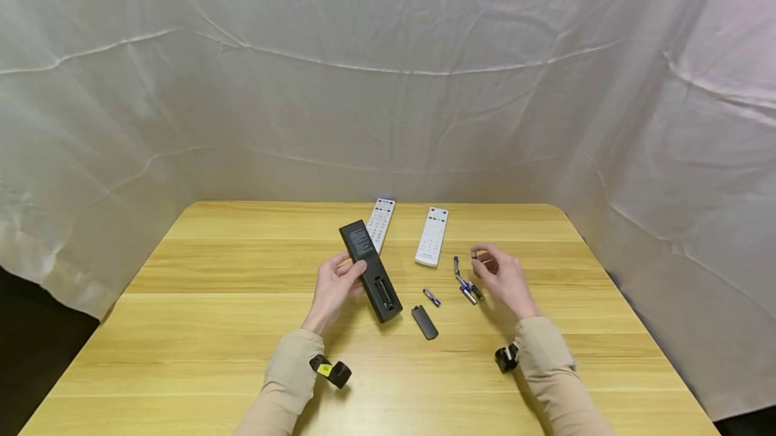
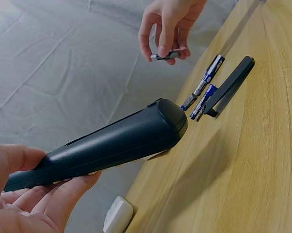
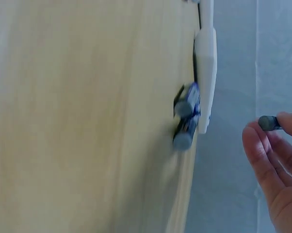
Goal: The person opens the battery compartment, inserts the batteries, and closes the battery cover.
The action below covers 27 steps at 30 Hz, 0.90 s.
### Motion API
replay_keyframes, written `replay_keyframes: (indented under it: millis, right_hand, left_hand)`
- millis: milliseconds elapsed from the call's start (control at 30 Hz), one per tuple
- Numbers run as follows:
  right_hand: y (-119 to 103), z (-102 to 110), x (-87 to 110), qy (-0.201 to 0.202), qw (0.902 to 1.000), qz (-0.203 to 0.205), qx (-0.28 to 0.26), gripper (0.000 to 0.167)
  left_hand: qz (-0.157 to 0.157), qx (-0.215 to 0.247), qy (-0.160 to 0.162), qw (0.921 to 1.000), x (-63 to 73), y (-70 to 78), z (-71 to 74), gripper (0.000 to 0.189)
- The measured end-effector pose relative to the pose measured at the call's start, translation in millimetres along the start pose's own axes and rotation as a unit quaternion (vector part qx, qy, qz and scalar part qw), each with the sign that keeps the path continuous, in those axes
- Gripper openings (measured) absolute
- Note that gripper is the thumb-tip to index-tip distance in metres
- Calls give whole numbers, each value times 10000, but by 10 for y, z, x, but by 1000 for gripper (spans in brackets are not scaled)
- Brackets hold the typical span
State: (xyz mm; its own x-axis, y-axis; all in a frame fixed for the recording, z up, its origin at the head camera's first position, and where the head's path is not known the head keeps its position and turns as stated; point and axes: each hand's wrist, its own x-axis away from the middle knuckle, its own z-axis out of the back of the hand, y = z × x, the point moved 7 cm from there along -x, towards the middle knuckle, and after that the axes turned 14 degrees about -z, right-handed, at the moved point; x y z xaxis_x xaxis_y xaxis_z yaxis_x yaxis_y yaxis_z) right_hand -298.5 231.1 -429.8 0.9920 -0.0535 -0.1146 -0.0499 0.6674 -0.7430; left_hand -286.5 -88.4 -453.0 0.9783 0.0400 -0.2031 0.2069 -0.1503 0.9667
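My left hand [image 1: 329, 291] grips a black remote control [image 1: 366, 257] with its back turned up and the thumb across it. The battery compartment [image 1: 383, 293] at its near end is uncovered; whether a battery lies inside I cannot tell. Off to the right, above the table, my right hand [image 1: 508, 281] pinches a small battery [image 2: 166, 56] between thumb and fingers. Several batteries [image 1: 467, 293] lie bunched beside that hand. A single blue and silver battery [image 1: 432, 297] rests between the two hands, and the black battery cover [image 1: 424, 323] lies just nearer.
Two white remote controls lie farther back: one [image 1: 432, 237] right of the middle, another [image 1: 382, 220] partly hidden behind the black remote. The wooden table [image 1: 212, 328] ends at a pale grey curtain [image 1: 388, 119], which also hangs along both sides.
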Motion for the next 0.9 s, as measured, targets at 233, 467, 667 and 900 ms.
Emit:
replay_keyframes:
  millis: [233, 467, 667, 900]
  right_hand:
    - [-127, -85, 44, -4, 9991, 331, -276, 28]
    - [-267, -153, 75, 205, 9959, 716, -505, 27]
    - [-394, -233, 127, 207, 9918, 1059, -680, 28]
    - [-514, -309, 174, 55, 9917, 1107, -645, 29]
  left_hand:
    - [-5, 25, -3, 10000, 2, 3, -6, 44]
    - [36, -43, 16, 10000, 4, 7, -3, 45]
    - [-23, -46, 0, 10000, 14, 21, -3, 45]
    - [-26, -82, 12, 10000, 21, 18, -5, 45]
